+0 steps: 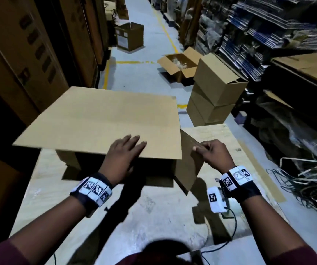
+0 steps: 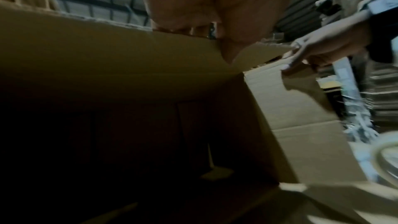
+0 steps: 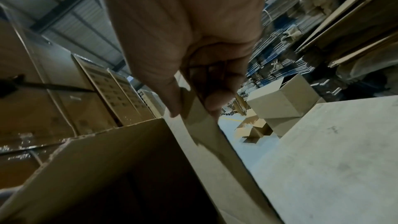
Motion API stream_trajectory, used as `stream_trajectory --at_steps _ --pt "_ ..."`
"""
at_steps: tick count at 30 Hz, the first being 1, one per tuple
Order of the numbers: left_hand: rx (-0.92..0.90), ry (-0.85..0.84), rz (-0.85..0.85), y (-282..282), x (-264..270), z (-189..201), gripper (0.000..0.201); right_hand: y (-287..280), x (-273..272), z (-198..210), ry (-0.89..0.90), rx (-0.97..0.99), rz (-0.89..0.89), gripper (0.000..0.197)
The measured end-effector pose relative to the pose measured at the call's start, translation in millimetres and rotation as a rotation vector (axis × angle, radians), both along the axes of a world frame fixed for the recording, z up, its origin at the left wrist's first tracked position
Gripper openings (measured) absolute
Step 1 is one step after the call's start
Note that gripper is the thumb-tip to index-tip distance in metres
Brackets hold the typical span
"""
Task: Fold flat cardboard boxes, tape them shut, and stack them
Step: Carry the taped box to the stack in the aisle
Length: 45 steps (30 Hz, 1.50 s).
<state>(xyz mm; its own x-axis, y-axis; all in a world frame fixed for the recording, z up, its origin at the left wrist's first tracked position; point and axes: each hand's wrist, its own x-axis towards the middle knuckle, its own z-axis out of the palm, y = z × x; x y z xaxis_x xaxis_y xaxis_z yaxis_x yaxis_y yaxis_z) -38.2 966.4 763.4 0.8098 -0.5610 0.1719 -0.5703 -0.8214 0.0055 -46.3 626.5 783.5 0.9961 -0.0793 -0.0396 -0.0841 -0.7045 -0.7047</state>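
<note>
A half-opened brown cardboard box (image 1: 106, 115) lies on its side on the pale worktable (image 1: 153, 217), its wide top panel almost level. My left hand (image 1: 124, 152) lies on that panel's near edge with the fingers flat on top; in the left wrist view the thumb (image 2: 227, 52) sits under the edge, so the hand pinches the panel. My right hand (image 1: 209, 152) pinches the top corner of the box's right side flap (image 1: 190, 165) between thumb and fingers (image 3: 212, 101). The box's inside (image 3: 107, 168) is dark and open toward me.
Three folded boxes are stacked (image 1: 215, 90) on the floor past the table's far right corner. An open box (image 1: 180, 66) and another (image 1: 130, 36) stand in the aisle. Flat cardboard (image 1: 310, 66) lies on the right shelving. A tape roll (image 2: 385, 151) rests right of the box.
</note>
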Motion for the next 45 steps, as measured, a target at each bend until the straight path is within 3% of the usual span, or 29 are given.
stream_trajectory --at_steps 3,5,7,10,12,17,21,24,27,31,33,39,45 --pt "-0.187 -0.136 0.043 0 26 39 0.053 7 4 3 -0.1 0.223 -0.115 0.049" --pt "-0.326 -0.198 0.07 -6 44 69 0.041 8 2 2 -0.152 0.408 -0.167 0.046" --pt "-0.372 -0.262 0.141 -14 62 100 0.036 11 -9 -5 -0.066 0.575 -0.182 0.022" --pt "-0.405 -0.305 0.167 -31 84 133 0.035 10 -32 -26 0.08 0.563 -0.23 0.037" --pt "-0.395 -0.25 0.163 -48 94 150 0.036 2 -41 -20 0.051 0.555 -0.269 0.038" --pt "-0.311 -0.094 0.237 -89 136 182 0.04 -19 -59 42 -0.188 0.631 -0.34 0.01" --pt "-0.33 0.16 0.254 -110 170 161 0.036 -45 -70 73 -0.048 0.726 -0.24 0.026" --pt "-0.302 0.166 0.299 -127 178 122 0.037 -57 -85 69 0.111 0.592 -0.094 0.04" --pt "-0.27 0.13 0.36 -142 178 90 0.036 -47 -98 58 0.14 0.545 -0.13 0.044" --pt "-0.152 0.244 0.298 -157 159 62 0.088 -28 -88 57 0.097 0.582 -0.236 0.044" --pt "-0.14 0.282 0.227 -159 142 53 0.096 -16 -75 59 0.065 0.581 -0.282 0.047" --pt "-0.249 0.313 0.212 -121 81 44 0.088 32 -19 55 -0.02 0.548 -0.252 0.056" --pt "-0.357 0.266 0.305 -54 30 51 0.084 77 23 43 0.02 0.254 -0.146 0.066"
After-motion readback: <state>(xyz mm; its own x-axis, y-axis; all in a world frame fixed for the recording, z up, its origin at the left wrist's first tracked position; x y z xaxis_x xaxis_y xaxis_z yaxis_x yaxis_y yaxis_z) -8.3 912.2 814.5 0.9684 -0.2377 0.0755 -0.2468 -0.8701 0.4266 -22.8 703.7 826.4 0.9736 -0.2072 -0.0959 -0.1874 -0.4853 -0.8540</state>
